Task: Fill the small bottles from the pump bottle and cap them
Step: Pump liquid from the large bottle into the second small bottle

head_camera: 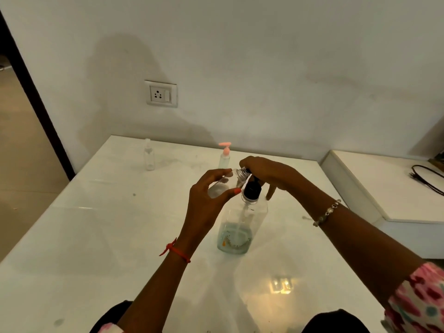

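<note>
A large clear pump bottle [242, 224] with a black pump collar [252, 188] stands mid-table, a little pale liquid in its base. My right hand [269, 174] lies on top of the pump head, palm down, fingers draped over it. My left hand [206, 200] grips a small clear bottle [223, 185], tilted with its open threaded neck against the pump's spout. Two more small bottles stand at the back: a clear capped one [149, 155] on the left and one with a pink pump top [225, 156].
The white table [96, 236] meets a wall at the back, with a socket plate [161, 93] above it. A lower white ledge [384, 188] on the right carries a black cable [427, 179]. A doorway opens at far left.
</note>
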